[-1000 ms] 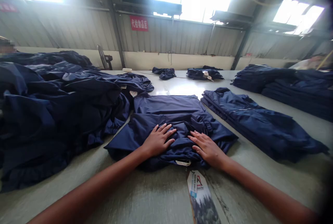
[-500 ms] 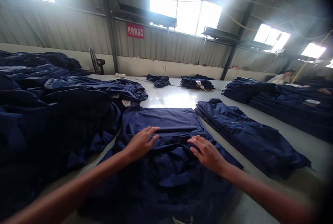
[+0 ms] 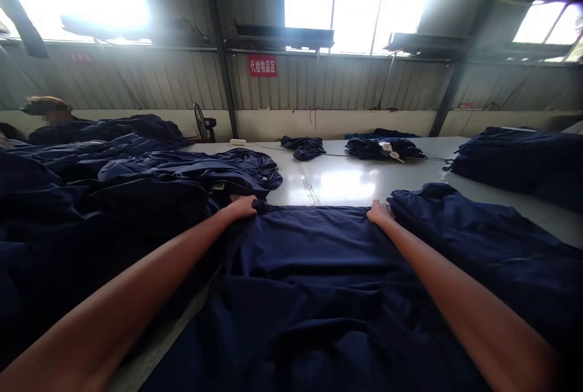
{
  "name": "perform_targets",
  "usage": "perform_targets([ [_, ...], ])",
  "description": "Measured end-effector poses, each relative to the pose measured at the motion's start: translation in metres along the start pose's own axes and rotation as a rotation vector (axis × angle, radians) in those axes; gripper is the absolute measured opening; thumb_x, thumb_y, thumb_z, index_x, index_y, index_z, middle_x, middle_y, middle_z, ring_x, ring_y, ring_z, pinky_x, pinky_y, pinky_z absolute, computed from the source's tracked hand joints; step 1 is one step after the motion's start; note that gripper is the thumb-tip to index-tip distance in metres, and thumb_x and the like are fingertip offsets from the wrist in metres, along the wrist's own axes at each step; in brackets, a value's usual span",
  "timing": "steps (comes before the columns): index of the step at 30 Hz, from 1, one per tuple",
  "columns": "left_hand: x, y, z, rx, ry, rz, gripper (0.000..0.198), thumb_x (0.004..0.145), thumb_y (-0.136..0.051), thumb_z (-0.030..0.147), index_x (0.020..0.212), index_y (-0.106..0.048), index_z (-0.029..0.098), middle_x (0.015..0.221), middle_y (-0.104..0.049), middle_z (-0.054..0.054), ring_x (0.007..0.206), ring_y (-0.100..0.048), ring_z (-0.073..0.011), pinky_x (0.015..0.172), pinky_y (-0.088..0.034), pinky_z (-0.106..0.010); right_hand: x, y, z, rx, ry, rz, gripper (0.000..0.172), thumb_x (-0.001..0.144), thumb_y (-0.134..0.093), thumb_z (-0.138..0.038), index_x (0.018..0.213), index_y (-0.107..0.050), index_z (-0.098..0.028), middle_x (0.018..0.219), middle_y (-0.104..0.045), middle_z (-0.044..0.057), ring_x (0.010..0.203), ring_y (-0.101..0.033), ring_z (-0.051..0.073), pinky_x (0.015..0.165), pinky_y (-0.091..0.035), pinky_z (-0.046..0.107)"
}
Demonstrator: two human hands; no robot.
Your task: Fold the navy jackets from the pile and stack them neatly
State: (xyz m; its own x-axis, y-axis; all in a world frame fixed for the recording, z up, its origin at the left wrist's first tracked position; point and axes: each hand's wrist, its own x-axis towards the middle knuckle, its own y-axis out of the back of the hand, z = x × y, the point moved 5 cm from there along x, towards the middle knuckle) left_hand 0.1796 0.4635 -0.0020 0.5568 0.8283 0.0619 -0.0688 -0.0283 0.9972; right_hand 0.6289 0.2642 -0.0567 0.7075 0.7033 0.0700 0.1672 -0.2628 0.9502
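A navy blue garment point(image 3: 314, 276) lies spread flat on the pale table point(image 3: 346, 182) in front of me. My left hand point(image 3: 242, 205) is closed on its far left corner. My right hand point(image 3: 379, 212) is closed on its far right corner. Both arms stretch forward across the cloth. The garment's near end runs out of the bottom of the picture.
A big loose heap of navy garments point(image 3: 104, 197) fills the left side. A folded navy stack point(image 3: 492, 240) lies right beside the garment, with another stack point(image 3: 519, 158) behind it. Two small navy bundles point(image 3: 310, 147) lie far back. A person point(image 3: 48, 109) is behind the left heap.
My hands slid from the garment's near middle out to its far corners and closed on them. The cloth lies flatter, and I have leaned forward over it.
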Motion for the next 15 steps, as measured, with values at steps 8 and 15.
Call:
perform_targets([
  [8,-0.019,0.041,-0.008,-0.018,-0.125,-0.074,0.045,0.072,-0.075,0.052,0.103,-0.075,0.02,0.107,-0.077,-0.007,0.11,-0.07,-0.0314,0.095,-0.055,-0.032,0.005,0.041,0.012,0.068,0.093,0.148,0.043,0.088,-0.06,-0.019,0.13,-0.07,-0.019,0.133,-0.068,0.019,0.122,-0.066,0.034,0.097,-0.053,0.041],
  [15,-0.072,0.121,-0.005,-0.01,-0.18,-0.009,0.053,0.076,-0.076,0.052,0.117,-0.074,0.017,0.114,-0.078,-0.007,0.109,-0.072,-0.028,0.096,-0.053,-0.029,-0.029,0.121,0.04,0.096,0.203,0.275,0.034,0.087,-0.062,-0.024,0.12,-0.07,-0.02,0.112,-0.075,0.013,0.103,-0.07,0.029,0.09,-0.051,0.036],
])
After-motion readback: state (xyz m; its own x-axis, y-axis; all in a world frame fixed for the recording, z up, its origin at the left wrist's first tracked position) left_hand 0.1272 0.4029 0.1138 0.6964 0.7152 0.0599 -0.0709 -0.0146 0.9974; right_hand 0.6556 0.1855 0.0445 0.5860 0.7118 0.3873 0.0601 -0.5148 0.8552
